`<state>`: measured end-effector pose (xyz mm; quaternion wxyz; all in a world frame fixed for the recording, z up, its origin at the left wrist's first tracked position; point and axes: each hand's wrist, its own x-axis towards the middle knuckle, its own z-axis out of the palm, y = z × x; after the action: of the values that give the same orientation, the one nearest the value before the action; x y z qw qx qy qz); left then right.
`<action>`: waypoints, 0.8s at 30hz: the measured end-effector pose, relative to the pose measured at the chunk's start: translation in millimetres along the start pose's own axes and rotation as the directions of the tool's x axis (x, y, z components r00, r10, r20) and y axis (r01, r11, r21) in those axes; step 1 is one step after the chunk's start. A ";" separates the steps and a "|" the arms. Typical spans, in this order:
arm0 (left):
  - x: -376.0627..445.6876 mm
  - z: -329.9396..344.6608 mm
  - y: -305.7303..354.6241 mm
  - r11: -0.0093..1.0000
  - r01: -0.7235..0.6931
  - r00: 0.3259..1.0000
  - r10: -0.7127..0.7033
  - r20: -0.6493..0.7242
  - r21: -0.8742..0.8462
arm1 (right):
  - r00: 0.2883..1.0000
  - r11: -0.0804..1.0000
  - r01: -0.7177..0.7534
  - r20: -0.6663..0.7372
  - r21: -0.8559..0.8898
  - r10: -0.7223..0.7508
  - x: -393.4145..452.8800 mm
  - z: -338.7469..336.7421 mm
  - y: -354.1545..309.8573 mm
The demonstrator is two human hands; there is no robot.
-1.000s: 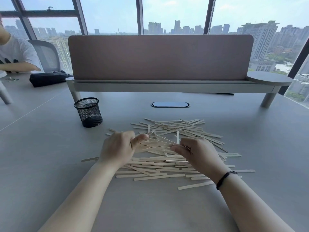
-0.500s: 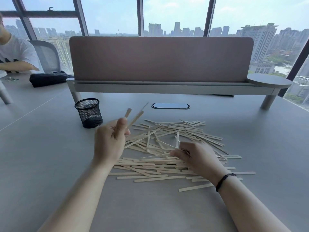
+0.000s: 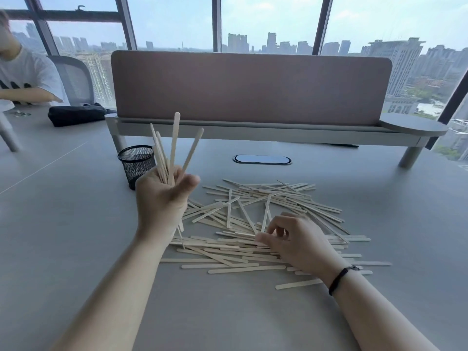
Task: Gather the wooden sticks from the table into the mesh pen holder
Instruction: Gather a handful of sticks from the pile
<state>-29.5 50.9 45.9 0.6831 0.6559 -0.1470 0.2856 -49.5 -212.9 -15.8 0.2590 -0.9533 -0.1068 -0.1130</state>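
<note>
Right beside the cup (image 3: 136, 163), the left hand (image 3: 162, 196) pinched a loose fan of sticks (image 3: 172, 148) that might slip out, while the right hand (image 3: 296, 239) pinched at the pile (image 3: 253, 224) nearby.

We cannot see the mesh pen holder (image 3: 136, 162) base behind our left hand (image 3: 162, 196), thumb blurred, fingertips of right hand (image 3: 296, 239) hidden among wooden sticks (image 3: 266, 214).
</note>
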 end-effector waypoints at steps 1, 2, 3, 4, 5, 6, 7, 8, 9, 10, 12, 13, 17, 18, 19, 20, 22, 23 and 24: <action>-1.9 2.1 -0.6 1.000 0.014 1.000 -0.014 0.012 0.015 | 1.000 0.999 -0.016 -0.005 0.033 0.017 0.1 -0.3 -0.2; -4.4 4.7 -1.1 0.999 0.028 0.999 -0.028 0.017 0.024 | 1.000 0.998 -0.028 -0.008 0.063 0.029 -0.2 -1.1 -0.4; -6.8 7.7 -1.9 0.999 0.037 0.999 -0.038 0.019 0.030 | 0.999 0.996 -0.034 -0.015 0.085 0.035 -0.4 -1.9 0.0; -9.2 10.6 -2.6 0.999 0.038 0.999 -0.039 0.020 0.039 | 0.999 0.995 -0.033 -0.031 0.098 0.036 -0.8 -2.9 0.9; -11.3 13.3 -3.9 0.998 0.032 0.999 -0.033 0.021 0.053 | 0.998 0.994 -0.028 -0.047 0.101 0.033 -1.2 -4.5 1.9; -12.8 15.5 -5.6 0.997 0.025 0.999 -0.026 0.022 0.070 | 0.998 0.995 -0.027 -0.052 0.099 0.032 -1.2 -6.5 3.1; -13.9 17.1 -8.0 0.996 0.021 0.999 -0.024 0.024 0.089 | 0.999 0.996 -0.032 -0.037 0.089 0.035 -1.4 -9.0 4.2; -14.6 17.6 -11.1 0.994 0.025 0.999 -0.028 0.025 0.108 | 0.999 0.997 -0.043 0.001 0.065 0.043 -1.4 -11.6 5.2; -15.1 17.5 -15.1 0.992 0.033 0.999 -0.036 0.025 0.125 | 0.997 0.998 -0.054 0.056 0.024 0.052 -1.7 -14.7 6.0; -15.6 17.0 -19.0 0.990 0.043 0.999 -0.046 0.021 0.136 | 0.991 0.998 -0.058 0.120 -0.029 0.061 -2.1 -17.2 6.5; -16.4 15.6 -25.7 0.988 0.073 0.997 -0.072 -0.010 0.140 | 0.970 0.992 -0.048 0.231 -0.115 0.074 -3.5 -20.3 6.2; -16.4 15.3 -27.8 0.987 0.093 0.995 -0.089 -0.034 0.134 | 0.961 0.989 -0.044 0.265 -0.140 0.080 -4.3 -20.3 5.8; -15.1 16.3 -28.6 0.985 0.124 0.989 -0.113 -0.096 0.116 | 0.952 0.972 -0.002 0.297 -0.235 0.073 -6.1 -12.3 3.6; -14.6 16.6 -27.5 0.987 0.117 0.989 -0.106 -0.103 0.108 | 0.955 0.972 0.004 0.291 -0.234 0.066 -5.7 -10.1 3.2; -14.4 16.5 -26.6 0.989 0.106 0.990 -0.095 -0.106 0.100 | 0.959 0.975 0.008 0.279 -0.222 0.056 -5.2 -8.0 3.0; -14.1 16.3 -25.9 0.991 0.095 0.991 -0.085 -0.105 0.094 | 0.964 0.979 0.012 0.261 -0.204 0.043 -4.6 -5.7 3.3; -14.1 15.5 -26.1 0.992 0.081 0.993 -0.073 -0.092 0.093 | 0.976 0.987 0.018 0.218 -0.160 0.017 -3.4 -1.6 5.1; -13.7 15.2 -27.6 0.992 0.083 0.993 -0.075 -0.087 0.097 | 0.979 0.991 0.016 0.202 -0.136 0.012 -2.9 0.2 5.9; -13.6 14.7 -29.2 0.991 0.091 0.993 -0.083 -0.083 0.103 | 0.982 0.993 0.013 0.191 -0.117 0.010 -2.4 1.6 6.5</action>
<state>-20.7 34.5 15.7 0.6643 0.6854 -0.0760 0.2883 -49.8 -217.8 -20.8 0.1907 -0.9733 -0.1251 -0.0273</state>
